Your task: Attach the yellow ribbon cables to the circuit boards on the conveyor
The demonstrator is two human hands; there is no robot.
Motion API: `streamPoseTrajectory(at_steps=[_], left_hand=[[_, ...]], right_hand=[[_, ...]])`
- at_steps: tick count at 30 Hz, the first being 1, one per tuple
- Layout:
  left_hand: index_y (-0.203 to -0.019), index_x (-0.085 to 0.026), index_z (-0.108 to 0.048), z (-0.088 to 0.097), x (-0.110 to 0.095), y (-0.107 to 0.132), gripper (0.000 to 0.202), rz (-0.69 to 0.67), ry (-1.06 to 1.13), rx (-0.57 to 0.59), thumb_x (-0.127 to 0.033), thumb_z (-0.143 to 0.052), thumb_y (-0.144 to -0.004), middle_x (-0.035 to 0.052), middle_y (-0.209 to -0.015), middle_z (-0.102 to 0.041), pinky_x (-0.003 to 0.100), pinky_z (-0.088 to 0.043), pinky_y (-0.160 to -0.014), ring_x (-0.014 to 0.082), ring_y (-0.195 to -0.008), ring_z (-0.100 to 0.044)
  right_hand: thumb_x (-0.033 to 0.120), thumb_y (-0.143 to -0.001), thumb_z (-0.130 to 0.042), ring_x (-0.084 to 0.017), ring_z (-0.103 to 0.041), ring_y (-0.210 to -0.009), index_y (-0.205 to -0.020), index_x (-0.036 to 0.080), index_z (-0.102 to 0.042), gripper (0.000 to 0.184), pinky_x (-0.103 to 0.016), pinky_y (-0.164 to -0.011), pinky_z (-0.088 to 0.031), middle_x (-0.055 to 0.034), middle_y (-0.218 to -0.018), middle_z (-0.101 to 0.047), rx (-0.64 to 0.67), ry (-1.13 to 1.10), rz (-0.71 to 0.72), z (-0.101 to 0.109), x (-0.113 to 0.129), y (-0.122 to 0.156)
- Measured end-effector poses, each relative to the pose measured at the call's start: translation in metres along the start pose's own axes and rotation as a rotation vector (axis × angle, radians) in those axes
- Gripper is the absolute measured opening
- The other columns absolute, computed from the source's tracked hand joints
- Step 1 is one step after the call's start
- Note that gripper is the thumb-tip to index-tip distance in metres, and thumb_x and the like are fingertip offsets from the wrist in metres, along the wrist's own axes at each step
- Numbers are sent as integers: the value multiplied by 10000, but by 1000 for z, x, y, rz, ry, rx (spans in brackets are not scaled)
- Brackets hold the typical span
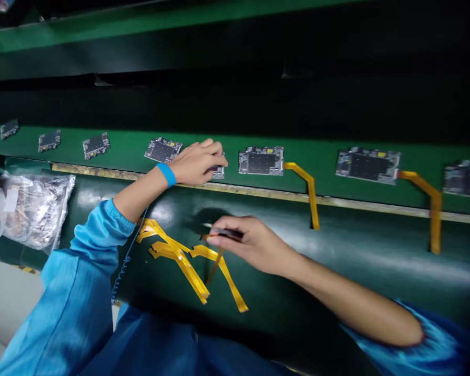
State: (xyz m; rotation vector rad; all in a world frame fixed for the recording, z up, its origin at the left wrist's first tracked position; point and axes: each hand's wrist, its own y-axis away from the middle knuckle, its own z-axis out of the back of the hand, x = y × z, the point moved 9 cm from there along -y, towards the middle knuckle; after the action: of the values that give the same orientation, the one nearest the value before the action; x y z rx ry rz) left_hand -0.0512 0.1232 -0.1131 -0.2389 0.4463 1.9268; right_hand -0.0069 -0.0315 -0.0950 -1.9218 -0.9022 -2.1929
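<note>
My left hand, with a blue wrist strap, is closed over a circuit board, its fingers curled on it and covering most of it. Lower and to the right, my right hand grips dark tweezers pointing left. A flat orange flex cable hangs by the fingertips; whether fingers or tweezers hold it I cannot tell. Several more flex cables lie loosely on the green mat below my hands. Left of my left hand is another circuit board.
Along the green strip sit more boards. Two on the right, a nearer board and a farther board, have flex cables attached, hanging over the strip's edge. Clear plastic bags lie at left. A coiled blue cord runs down from my left wrist.
</note>
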Motion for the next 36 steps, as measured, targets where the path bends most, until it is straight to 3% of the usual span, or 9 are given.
streamPoseTrajectory(at_steps=[3,7,11,15,20,28,36], left_hand=[[-1272,-235,-782,-6,-8,-12,403,-61,-33,43,-113,-589,-940,141,-1292,-675,459,-482,-963,339,-1210,-614],[-1239,-228,-779,-9,-9,-17,367,-89,-68,62,-120,-591,-944,150,-1276,-673,448,-470,-927,343,-1201,-613],[-1257,-222,-758,-12,-9,-20,365,-111,-97,89,-132,-584,-949,159,-1285,-664,428,-449,-894,340,-1184,-610],[-1254,-216,-744,-14,-10,-25,355,-131,-115,102,-140,-584,-946,159,-1273,-669,415,-434,-877,336,-1168,-607],[-1267,-209,-734,-18,-12,-31,360,-143,-128,122,-140,-569,-955,162,-1271,-673,411,-433,-864,338,-1183,-618],[-1127,-207,-728,-20,-11,-38,235,-173,-107,116,-151,-559,-974,141,-1201,-678,393,-439,-845,317,-1128,-620],[-989,-184,-722,-17,-13,-34,155,-181,-30,23,-157,-569,-996,140,-1187,-667,432,-490,-955,314,-1135,-614]], right_hand=[[770,-899,-749,-196,-637,-670,-862,225,-748,546,-317,-617,-524,-50,-765,-736,-171,-1,-53,44,-8,2],[747,-924,-719,-231,-677,-741,-853,250,-720,501,-367,-698,-576,-48,-800,-725,-404,110,-50,103,-22,-1],[731,-915,-708,-221,-648,-721,-818,243,-690,497,-349,-670,-536,-33,-762,-674,-499,187,-84,135,-42,-15],[770,-819,-777,-197,-618,-679,-805,229,-710,545,-321,-618,-500,-32,-735,-685,-541,147,-86,145,-54,-34],[752,-762,-827,-253,-717,-822,-885,207,-770,562,-351,-685,-569,-92,-909,-795,-594,124,-33,150,-59,-48],[636,-803,-823,-236,-699,-734,-868,215,-792,427,-338,-618,-544,-71,-853,-801,-625,95,-81,161,-79,-46],[557,-861,-791,-249,-704,-760,-821,228,-799,332,-348,-667,-539,-36,-791,-779,-595,290,-71,168,-68,-47]])
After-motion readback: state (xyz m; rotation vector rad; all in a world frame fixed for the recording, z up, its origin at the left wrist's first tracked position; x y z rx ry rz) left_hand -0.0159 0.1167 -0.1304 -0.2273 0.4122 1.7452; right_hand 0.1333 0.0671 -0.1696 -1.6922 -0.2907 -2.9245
